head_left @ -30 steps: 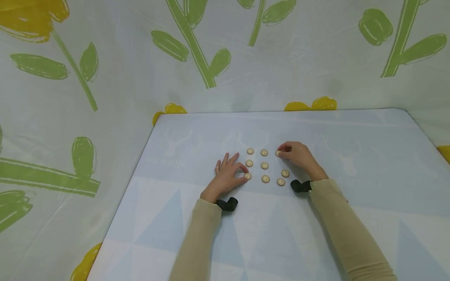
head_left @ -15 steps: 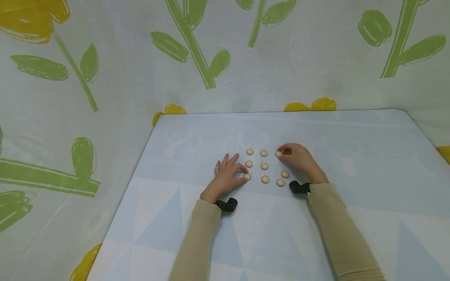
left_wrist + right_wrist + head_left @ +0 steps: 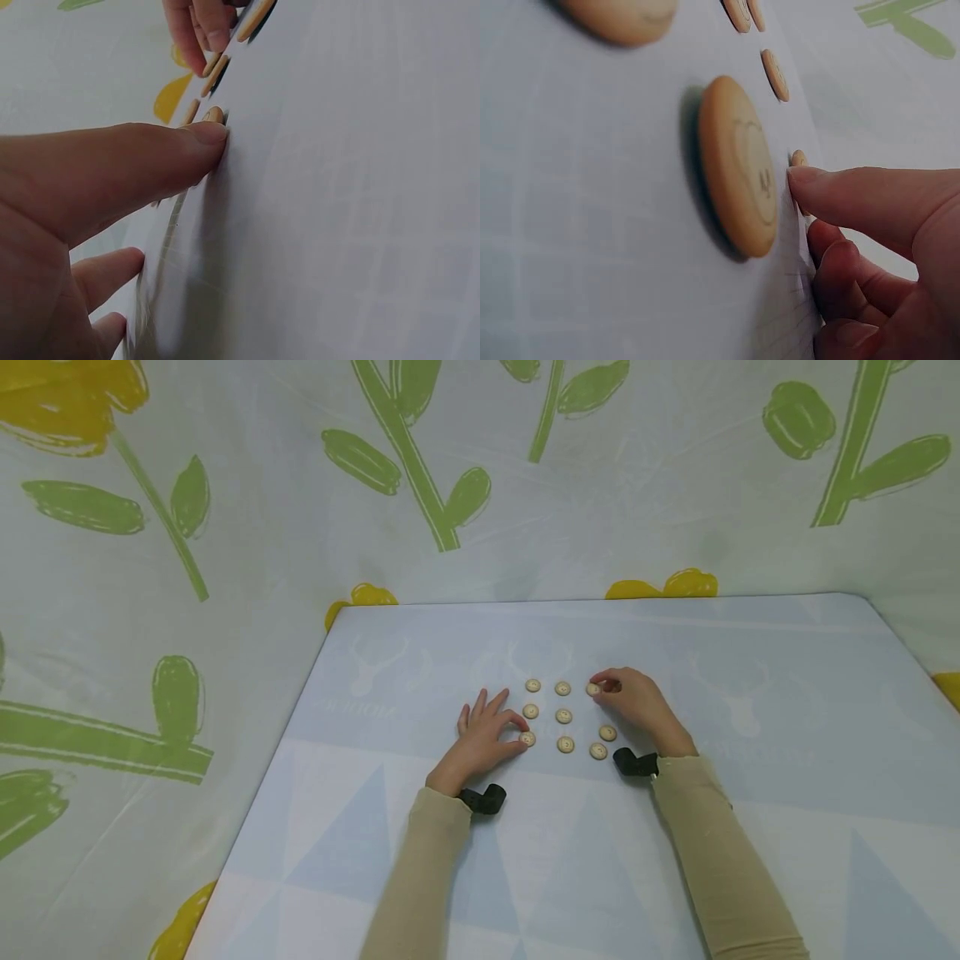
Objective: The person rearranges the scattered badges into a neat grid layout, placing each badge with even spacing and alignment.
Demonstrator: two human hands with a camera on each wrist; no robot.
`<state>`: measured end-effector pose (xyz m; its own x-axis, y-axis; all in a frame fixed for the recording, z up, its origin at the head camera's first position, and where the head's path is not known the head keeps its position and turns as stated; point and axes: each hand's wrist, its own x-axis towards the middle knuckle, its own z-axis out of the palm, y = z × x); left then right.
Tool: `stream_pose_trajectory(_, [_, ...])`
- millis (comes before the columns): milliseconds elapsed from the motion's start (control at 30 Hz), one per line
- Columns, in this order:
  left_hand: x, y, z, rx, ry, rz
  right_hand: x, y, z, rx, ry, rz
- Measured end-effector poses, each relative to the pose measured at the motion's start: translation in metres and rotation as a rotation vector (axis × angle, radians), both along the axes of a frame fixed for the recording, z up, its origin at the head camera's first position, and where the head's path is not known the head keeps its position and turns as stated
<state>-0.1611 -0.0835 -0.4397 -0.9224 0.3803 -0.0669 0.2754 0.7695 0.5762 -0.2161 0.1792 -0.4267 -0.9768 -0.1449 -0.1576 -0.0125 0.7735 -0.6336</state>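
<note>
Several round, pale wooden discs lie in rough rows on the table. In the head view my left hand (image 3: 482, 735) pinches the near-left disc (image 3: 527, 739) between thumb and forefinger, its other fingers spread. My right hand (image 3: 634, 700) pinches the far-right disc (image 3: 592, 689) with thumb and forefinger. Just in front of that hand sits another disc (image 3: 607, 733); the right wrist view shows this disc (image 3: 739, 169) close up, with a drawn outline and a small dark mark. In the left wrist view the thumb (image 3: 150, 161) partly covers the disc (image 3: 215, 115) it holds.
The other discs, such as the middle disc (image 3: 564, 716) and the near one (image 3: 597, 751), lie between the hands. A pale blue patterned cover spreads over the table (image 3: 600, 877). Behind it hangs a white sheet (image 3: 262, 485) printed with green stems and yellow flowers.
My right forearm has swung slightly to the left while its fingers stay at the same disc. The left hand and the discs keep their places, apart from a slight view shift.
</note>
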Motion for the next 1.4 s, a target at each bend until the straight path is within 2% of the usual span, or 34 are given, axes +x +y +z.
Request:
stream_pose_trajectory(233, [0.0033, -0.0006, 0.002, 0.018, 0.013, -0.003, 0.001, -0.0014, -0.0004, -0.004, -0.009, -0.007])
stream_pose_trajectory(800, [0.0014, -0.0001, 0.0034, 0.008, 0.004, -0.006, 0.0012, -0.0008, -0.0033, -0.002, 0.007, -0.015])
stream_pose_trajectory(1400, [-0.0005, 0.0003, -0.0006, -0.003, -0.003, -0.001, 0.0008, -0.0028, -0.0038, 0.016, -0.003, -0.05])
